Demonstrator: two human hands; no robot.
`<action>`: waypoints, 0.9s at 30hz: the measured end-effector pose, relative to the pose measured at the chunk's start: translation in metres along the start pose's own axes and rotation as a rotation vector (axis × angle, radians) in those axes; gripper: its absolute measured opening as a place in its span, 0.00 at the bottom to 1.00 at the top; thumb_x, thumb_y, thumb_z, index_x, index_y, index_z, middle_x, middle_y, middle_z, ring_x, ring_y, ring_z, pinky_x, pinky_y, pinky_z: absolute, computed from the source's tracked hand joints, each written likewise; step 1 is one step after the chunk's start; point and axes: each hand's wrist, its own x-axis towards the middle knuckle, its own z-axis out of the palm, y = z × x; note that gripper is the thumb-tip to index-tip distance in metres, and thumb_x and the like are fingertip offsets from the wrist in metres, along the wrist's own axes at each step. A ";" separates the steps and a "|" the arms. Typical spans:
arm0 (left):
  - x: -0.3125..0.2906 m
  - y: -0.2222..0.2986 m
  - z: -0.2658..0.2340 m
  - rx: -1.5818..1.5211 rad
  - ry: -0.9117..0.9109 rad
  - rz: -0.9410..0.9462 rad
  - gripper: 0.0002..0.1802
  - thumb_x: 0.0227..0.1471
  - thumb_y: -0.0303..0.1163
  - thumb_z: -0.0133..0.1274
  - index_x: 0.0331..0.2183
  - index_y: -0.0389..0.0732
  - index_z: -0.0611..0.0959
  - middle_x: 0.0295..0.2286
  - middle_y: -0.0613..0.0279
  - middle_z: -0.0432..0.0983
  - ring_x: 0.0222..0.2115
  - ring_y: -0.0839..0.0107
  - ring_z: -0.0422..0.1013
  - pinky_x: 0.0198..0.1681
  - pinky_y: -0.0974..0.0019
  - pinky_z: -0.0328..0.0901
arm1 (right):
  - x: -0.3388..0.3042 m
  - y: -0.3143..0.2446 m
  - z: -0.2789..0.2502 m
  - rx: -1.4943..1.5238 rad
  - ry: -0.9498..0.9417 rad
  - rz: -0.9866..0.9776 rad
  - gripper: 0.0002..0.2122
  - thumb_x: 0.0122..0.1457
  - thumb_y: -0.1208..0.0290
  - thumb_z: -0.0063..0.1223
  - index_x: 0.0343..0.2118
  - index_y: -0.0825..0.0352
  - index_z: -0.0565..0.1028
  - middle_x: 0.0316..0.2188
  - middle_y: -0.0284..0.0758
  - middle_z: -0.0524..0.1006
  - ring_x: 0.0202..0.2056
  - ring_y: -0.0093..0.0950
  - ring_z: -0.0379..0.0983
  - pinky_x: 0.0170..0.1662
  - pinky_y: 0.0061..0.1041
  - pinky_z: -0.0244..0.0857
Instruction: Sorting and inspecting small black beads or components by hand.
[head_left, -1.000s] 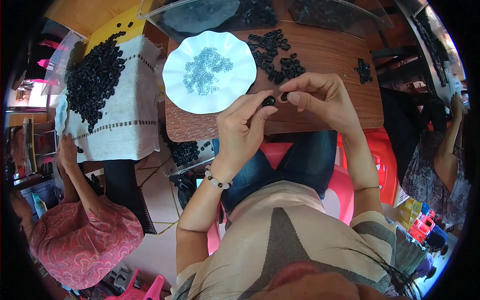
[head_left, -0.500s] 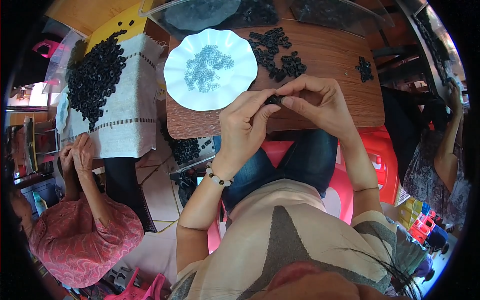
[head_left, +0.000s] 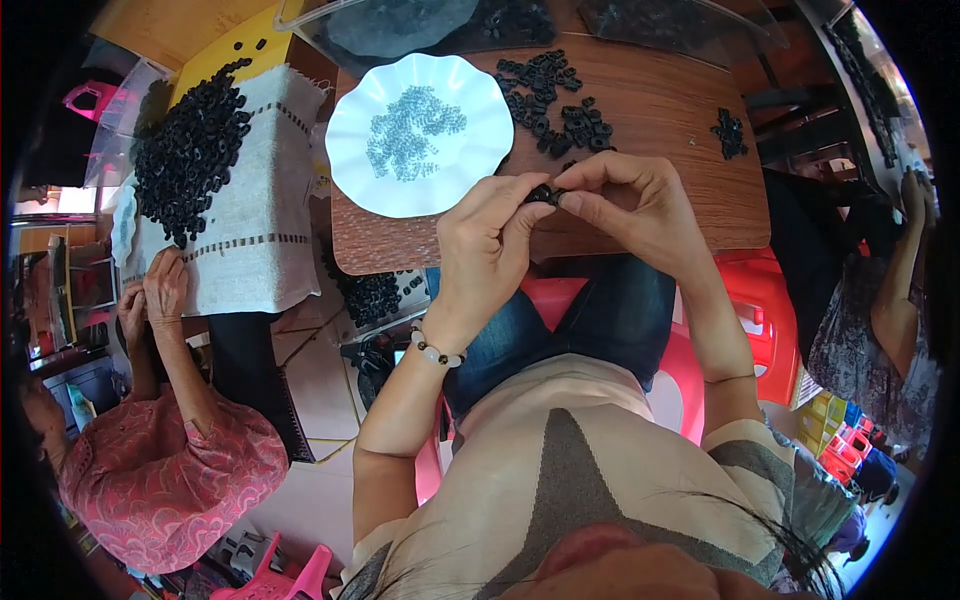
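My left hand (head_left: 488, 235) pinches a small black plastic part (head_left: 541, 194) between thumb and fingertips, over the near edge of the wooden table. Against the part's right end, my right hand (head_left: 635, 205) closes thumb and forefinger; whatever tiny thing sits in that pinch is hidden. To the left of my hands stands a white scalloped plate (head_left: 350, 150) holding a scatter of tiny clear or silvery pieces (head_left: 415, 130). Just beyond my fingers lies a loose group of similar black parts (head_left: 545, 95). A smaller cluster of black pieces (head_left: 729, 134) rests near the table's right edge.
Clear plastic bins (head_left: 680, 30) stand along the table's far side. On the left, a cloth-covered table (head_left: 265, 180) bears a big heap of black parts (head_left: 190, 150), with a co-worker in a red patterned top (head_left: 180, 475) beside it. Another person (head_left: 870, 330) sits at right.
Both hands stay nearly in place with slight finger shifts; the black part is turned a little and shows more between them. The co-worker's hands at left have moved slightly.
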 end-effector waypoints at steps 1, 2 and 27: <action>0.000 0.000 0.000 0.007 0.002 -0.006 0.15 0.54 0.20 0.62 0.45 0.35 0.86 0.35 0.55 0.83 0.33 0.69 0.78 0.37 0.70 0.71 | 0.000 -0.001 0.000 -0.006 0.006 -0.022 0.08 0.61 0.78 0.61 0.43 0.72 0.82 0.33 0.27 0.81 0.34 0.11 0.73 0.36 0.13 0.68; -0.001 0.001 0.001 0.007 0.001 -0.007 0.15 0.54 0.20 0.62 0.45 0.35 0.86 0.35 0.55 0.83 0.33 0.69 0.78 0.37 0.70 0.71 | 0.000 -0.001 0.001 -0.012 0.012 -0.044 0.07 0.61 0.78 0.62 0.42 0.72 0.82 0.33 0.27 0.81 0.34 0.11 0.73 0.35 0.13 0.68; -0.009 -0.004 0.011 -0.024 -0.026 0.006 0.17 0.53 0.15 0.61 0.46 0.36 0.87 0.35 0.56 0.82 0.32 0.70 0.78 0.36 0.71 0.72 | -0.010 -0.003 0.003 0.004 0.040 0.042 0.06 0.62 0.78 0.61 0.39 0.74 0.82 0.28 0.28 0.80 0.31 0.12 0.74 0.33 0.17 0.69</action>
